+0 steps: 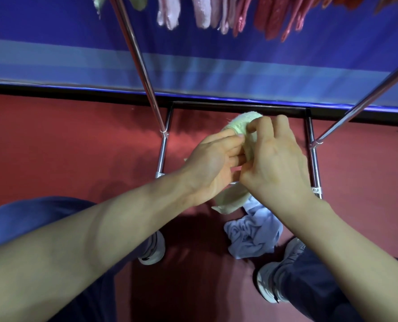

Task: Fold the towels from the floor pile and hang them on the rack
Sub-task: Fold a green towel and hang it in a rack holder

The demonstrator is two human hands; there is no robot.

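The left hand (214, 163) is gripping a pale yellow towel (242, 124), its fingers curling round the cloth. The right hand (274, 156) is pinching the same towel just beside it, thumb and fingers closing on the edge. The towel is being held in the air between the two hands, above the base of the rack (137, 56). Its upper part is bunching over the fingertips and its lower end is hanging below the wrists. It is looking only partly folded, though the hands are covering the middle, so I cannot tell how many folds are in it.

Below the hands, a crumpled light blue towel (251, 235) is lying on the red floor (53, 147) between the person's shoes (153, 249). The pile is seeming nearly used up: only this one piece is showing, and anything under it is hidden.

Further out, at the top of the view, a row of hung towels (202, 12) in green, pink and red is draping from the rack in front of a blue wall (53, 24). Judging by that, most of the job is looking done. The yellow towel is needing its fold finished and a place on the rack, and the blue one is waiting after it.
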